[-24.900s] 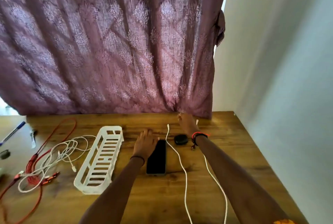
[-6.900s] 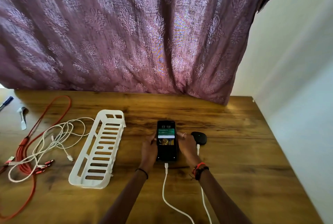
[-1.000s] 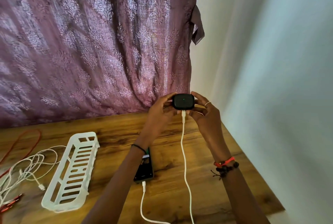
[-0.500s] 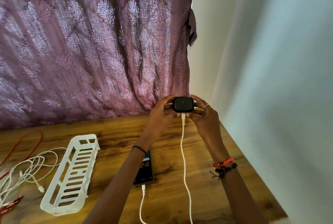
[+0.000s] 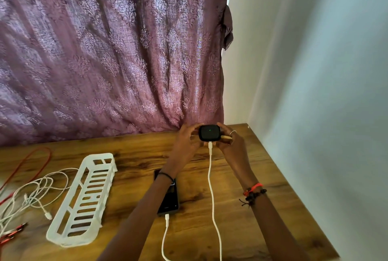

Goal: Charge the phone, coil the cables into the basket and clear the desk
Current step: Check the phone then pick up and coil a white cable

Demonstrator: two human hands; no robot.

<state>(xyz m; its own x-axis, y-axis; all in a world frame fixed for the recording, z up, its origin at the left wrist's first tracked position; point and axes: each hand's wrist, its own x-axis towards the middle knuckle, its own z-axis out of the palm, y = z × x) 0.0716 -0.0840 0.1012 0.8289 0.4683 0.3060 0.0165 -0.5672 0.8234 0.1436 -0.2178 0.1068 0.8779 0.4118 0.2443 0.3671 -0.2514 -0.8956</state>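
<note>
A wood-grained surface [image 5: 262, 208] with dark knots is seen below a mauve curtain [image 5: 105, 51] of thin woven cloth, printed with a pale leaf pattern and hanging in folds; a smooth pale wall [image 5: 315, 93] stands at the right. A long white plastic basket [image 5: 69, 239] with slotted sides and base lies at an angle on the left part of the surface. Beside it, further left, a loose tangle of thin white cables [image 5: 35, 193] is spread out, and a red cable [image 5: 31, 160] is looped past it towards the edge. A flat black phone [image 5: 170, 200] lies face up near the middle, partly hidden by the left forearm, and a white charging cable [image 5: 164, 237] is plugged into its near end. A black box [image 5: 209, 133], small, rounded at the corners and lit by a tiny green dot, is held up just above the far edge of the surface. It is gripped from one side by the curled fingers and thumb of the left hand [image 5: 185, 143] and from the other by those of the right hand [image 5: 230, 143]. A second white cable [image 5: 211, 187] is plugged into its underside and hangs down to the near edge. A ring [image 5: 233, 132] is worn on the right hand, red and black bracelets [image 5: 253, 191] on that wrist, a thin black band [image 5: 167, 175] on the left wrist.
</note>
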